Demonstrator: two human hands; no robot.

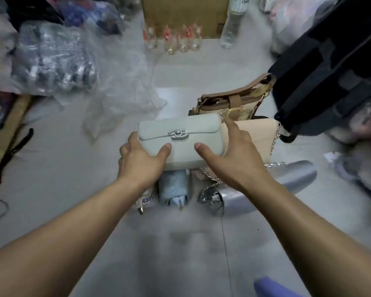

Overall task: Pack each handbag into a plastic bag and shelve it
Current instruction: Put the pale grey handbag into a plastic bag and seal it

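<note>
A grey tiled floor point(180, 243) fills the view, with a black bag point(330, 71) hanging in at upper right and a heap of clear plastic point(120, 82) lying crumpled at upper left. A cardboard box point(184, 13) stands at the far edge. Nearer, a silver bag point(287, 179) lies on the floor at right, a beige handbag point(255, 136) just beyond it and a brown handbag point(229, 101) behind that. The grey handbag point(182, 153) is held level in front of these, flap facing up. The left grip point(141, 161) wraps its left end, thumb on the front and fingers curled behind. The right grip point(234, 155) holds the right end, thumb on the front, forefinger straight up beside the end and the other fingers hidden. Small bottles point(176, 39) line up before the box, a taller clear bottle point(231, 24) beside them. A silver clasp point(178, 133) sits mid-flap.
</note>
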